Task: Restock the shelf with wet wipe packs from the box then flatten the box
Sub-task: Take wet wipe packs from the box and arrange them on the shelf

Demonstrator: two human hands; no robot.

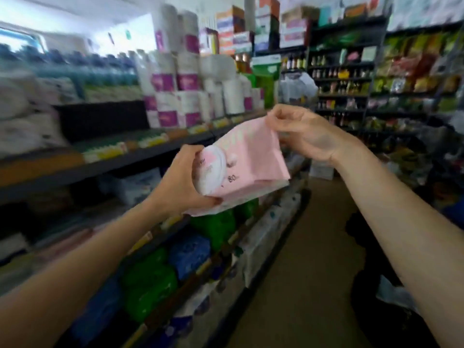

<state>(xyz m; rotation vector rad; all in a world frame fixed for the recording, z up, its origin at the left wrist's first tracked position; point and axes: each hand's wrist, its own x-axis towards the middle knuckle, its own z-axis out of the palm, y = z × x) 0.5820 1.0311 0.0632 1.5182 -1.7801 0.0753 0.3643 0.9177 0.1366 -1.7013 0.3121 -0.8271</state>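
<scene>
Nearest, both bare forearms reach in. Left hand grips the near end of a pink wipes pack, its thumb partly covering the round lid; right hand pinches the far top corner. Beyond on the left, the shelf is blurred, labels unreadable, toilet rolls stacked above.

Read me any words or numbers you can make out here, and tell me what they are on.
"80": on the pink wipe pack, beside its round lid.
Small print on the lid: too blurred to read.
Shelf price tags and other packaging: too blurred to read.
</scene>
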